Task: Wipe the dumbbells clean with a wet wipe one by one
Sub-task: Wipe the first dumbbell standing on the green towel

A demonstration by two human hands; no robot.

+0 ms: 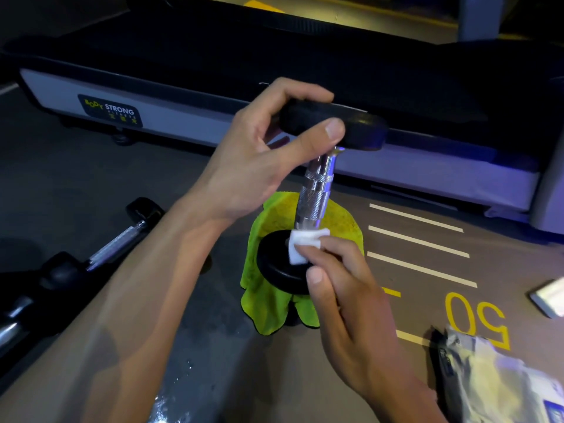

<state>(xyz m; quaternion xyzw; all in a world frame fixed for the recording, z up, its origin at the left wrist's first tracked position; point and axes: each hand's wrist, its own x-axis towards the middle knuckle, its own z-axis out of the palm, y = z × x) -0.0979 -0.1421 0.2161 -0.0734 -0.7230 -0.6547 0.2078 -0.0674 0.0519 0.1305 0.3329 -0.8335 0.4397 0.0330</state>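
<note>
A dumbbell with black round heads and a knurled chrome handle stands upright and slightly tilted, its lower head on a lime-green cloth on the floor. My left hand grips the upper black head between thumb and fingers. My right hand pinches a folded white wet wipe and presses it on the lower head at the base of the handle. Other dumbbells lie on the floor at the left, partly behind my left forearm.
A treadmill base with a "Body Strong" label runs across the back. A wet wipe packet lies at the lower right, and a pale flat object at the right edge. White lines and a yellow "50" mark the floor.
</note>
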